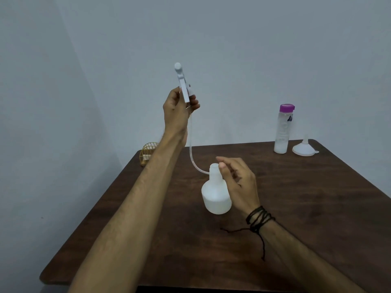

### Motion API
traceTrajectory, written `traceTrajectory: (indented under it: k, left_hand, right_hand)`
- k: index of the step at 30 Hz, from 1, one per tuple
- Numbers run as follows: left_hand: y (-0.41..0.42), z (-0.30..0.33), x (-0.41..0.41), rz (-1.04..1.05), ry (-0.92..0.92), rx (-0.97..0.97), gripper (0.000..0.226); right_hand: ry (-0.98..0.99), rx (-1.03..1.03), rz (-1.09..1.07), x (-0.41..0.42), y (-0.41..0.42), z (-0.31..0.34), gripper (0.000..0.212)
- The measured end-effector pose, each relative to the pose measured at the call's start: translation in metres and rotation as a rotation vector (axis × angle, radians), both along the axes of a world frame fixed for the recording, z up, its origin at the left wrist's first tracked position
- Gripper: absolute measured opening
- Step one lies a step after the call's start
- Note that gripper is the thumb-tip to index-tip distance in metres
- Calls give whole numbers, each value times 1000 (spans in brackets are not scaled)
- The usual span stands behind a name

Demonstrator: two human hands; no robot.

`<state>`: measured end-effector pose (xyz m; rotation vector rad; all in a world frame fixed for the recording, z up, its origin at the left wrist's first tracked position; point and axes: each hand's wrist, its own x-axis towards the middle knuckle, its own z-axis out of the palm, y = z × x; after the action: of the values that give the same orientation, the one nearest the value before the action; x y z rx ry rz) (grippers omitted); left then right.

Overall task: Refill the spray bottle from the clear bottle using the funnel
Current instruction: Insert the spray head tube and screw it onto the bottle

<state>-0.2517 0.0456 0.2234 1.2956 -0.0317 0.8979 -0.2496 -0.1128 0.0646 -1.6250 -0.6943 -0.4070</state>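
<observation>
Lighting: dim, even, cool grey cast.
Shadows: faint, soft on the surface [296, 208].
Glare: slight sheen on the surface.
Focus: soft overall.
Edges: wide-angle bending.

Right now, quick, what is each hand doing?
Left hand: closed round the spray head, lifted with its tube trailing down to the spray bottle.
Right hand: open, fingers loose beside the bottle's neck, holding nothing.

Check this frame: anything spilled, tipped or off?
No spill or tipping shows. The spray head is off the spray bottle, held high in the left hand; its dip tube still trails at the neck.
</observation>
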Motion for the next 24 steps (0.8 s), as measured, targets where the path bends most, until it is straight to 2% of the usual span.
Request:
traceTrajectory:
  k: [4,8,11,12,15,18,24]
  left_hand:
    - [-16,14,-1,-215,-126,-107,23]
    - [-23,25,2,-328,-191,-205,26]
    - [-28,28,4,-389,-187,-199,27]
    - [-30,28,5,-405,-185,-189,27]
    - [-32,26,6,-435,-175,-162,27]
    - [-32,22,7,-448,-154,-133,26]
    - [-34,17,8,-465,-137,-111,27]
  right_hand:
    - [276,-1,197,17,-3,23,33]
    - [555,66,459,21,-14,35,27]
    - [717,109,653,26,-19,37,52]
    - [750,120,699,27,-20,37,54]
    - [828,211,811,27,-24,36,42]
    - [881,317,865,26,-25,34,41]
    - [890,192,851,24,-23,33,47]
